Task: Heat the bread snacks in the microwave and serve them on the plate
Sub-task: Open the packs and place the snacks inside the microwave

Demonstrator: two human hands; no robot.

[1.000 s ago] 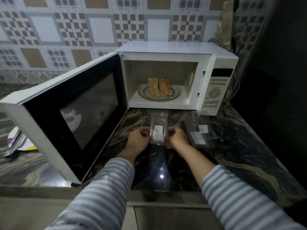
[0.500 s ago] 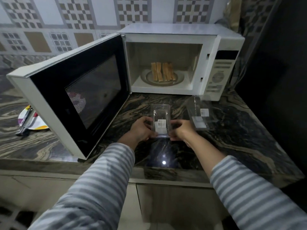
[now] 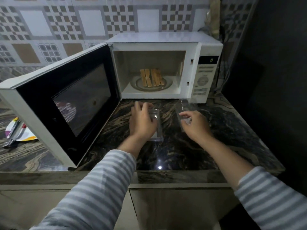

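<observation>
Several golden bread sticks [image 3: 152,78] lie on the round turntable [image 3: 167,83] inside the white microwave [image 3: 159,39], whose door [image 3: 66,98] hangs wide open to the left. On the counter in front, my left hand [image 3: 142,122] lies over a clear plastic box [image 3: 157,128] and grips it. My right hand [image 3: 195,124] has its thumb and fingers pinched on the near end of a second clear plastic piece [image 3: 184,107] just to the right. A colourful plate [image 3: 25,135] sits far left, partly hidden behind the door.
A metal utensil [image 3: 11,138] rests across the plate. The dark marble counter [image 3: 174,151] ends at a front edge near my sleeves. A dark wall [image 3: 274,80] closes off the right side. The microwave's control panel [image 3: 205,77] shows a lit digit.
My right hand has left the middle box and moved right onto the second clear piece. My left hand has slid over the top of the middle box. The view has pulled back.
</observation>
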